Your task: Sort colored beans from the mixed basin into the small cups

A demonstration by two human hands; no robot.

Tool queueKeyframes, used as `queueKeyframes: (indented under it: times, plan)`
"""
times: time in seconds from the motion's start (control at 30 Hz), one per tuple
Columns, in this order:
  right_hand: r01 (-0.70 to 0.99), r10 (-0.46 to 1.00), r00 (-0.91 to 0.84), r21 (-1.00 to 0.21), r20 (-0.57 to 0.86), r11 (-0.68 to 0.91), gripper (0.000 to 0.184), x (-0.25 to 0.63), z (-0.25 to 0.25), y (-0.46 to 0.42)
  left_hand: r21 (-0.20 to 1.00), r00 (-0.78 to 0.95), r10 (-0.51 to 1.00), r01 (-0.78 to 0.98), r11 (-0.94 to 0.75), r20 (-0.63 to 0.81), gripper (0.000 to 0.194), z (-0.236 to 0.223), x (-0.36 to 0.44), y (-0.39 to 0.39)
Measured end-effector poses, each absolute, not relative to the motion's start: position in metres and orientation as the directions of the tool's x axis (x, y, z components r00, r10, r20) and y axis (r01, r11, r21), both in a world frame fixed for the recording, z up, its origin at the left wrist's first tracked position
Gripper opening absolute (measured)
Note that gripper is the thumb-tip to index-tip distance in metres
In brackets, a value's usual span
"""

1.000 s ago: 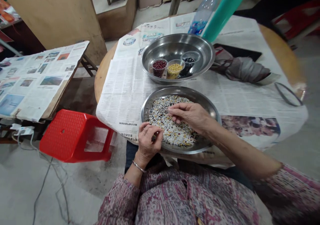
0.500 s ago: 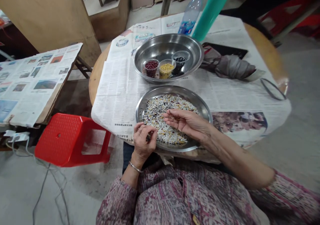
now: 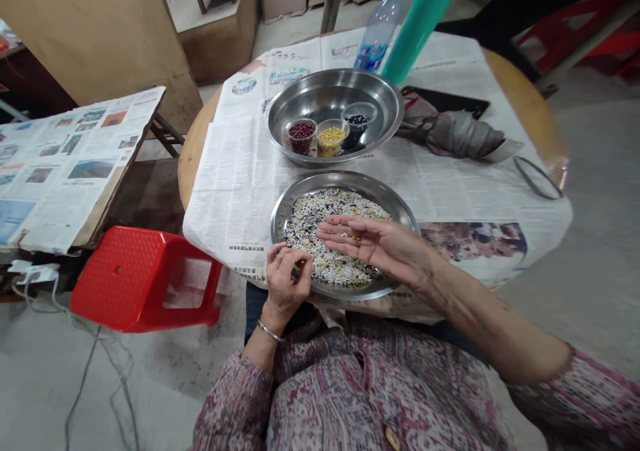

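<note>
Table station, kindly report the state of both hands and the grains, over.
Left hand curled at tray rim. Right hand open over mixed grains. Basin with cups beyond, not blocking.

Mixed grains (image 3: 310, 221), seemingly mostly white, in pan (image 3: 397, 204)

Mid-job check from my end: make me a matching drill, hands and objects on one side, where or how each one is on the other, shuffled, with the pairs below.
Column one
1. Right hand
2. Left hand
3. Cup of red beans
4. Red stool

Column two
A. On the floor beside the round table
B. Inside the far basin
C. Fingers stretched out over the mixed grains
D. Fingers curled, at the near pan's left side

Pairs: 1-C, 2-D, 3-B, 4-A
</note>
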State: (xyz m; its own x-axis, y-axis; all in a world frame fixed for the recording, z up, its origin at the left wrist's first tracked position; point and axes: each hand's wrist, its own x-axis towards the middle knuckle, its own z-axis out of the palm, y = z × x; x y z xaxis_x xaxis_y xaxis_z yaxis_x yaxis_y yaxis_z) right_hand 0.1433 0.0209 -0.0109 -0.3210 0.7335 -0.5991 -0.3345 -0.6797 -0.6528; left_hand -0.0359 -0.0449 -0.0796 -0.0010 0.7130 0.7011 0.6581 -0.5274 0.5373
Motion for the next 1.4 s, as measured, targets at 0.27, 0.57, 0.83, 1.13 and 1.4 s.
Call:
queueKeyframes:
  times: [0.27, 0.57, 0.83, 1.13, 1.4]
  plan:
    - [-0.271, 0.759, -0.383, -0.722, -0.526, -0.636, 0.029, 0.150, -0.015, 0.018, 0.538, 0.000, 0.713, 0.657, -0.529, 0.701, 0.008, -0.080, -0.036, -0.045]
    - [-0.116, 0.859, -0.360, -0.896, -0.364, -0.428, 0.028, 0.151, -0.025, 0.019, 0.544, -0.008, 0.706, 0.644, -0.538, 0.708, 0.009, -0.082, -0.036, -0.045]
    - [0.443, 0.930, -0.368, -0.874, 0.024, 0.198, 0.036, 0.172, -0.042, 0.030, 0.545, -0.012, 0.711, 0.651, -0.529, 0.704, 0.007, -0.082, -0.036, -0.045]
    - [-0.094, 0.886, -0.305, -0.914, -0.350, -0.394, 0.016, 0.154, -0.013, 0.030, 0.558, -0.014, 0.717, 0.638, -0.531, 0.697, 0.008, -0.082, -0.036, -0.047]
    - [-0.254, 0.874, -0.272, -0.846, -0.402, -0.468, 0.023, 0.152, -0.006, 0.043, 0.550, -0.014, 0.720, 0.656, -0.517, 0.694, 0.007, -0.082, -0.036, -0.047]
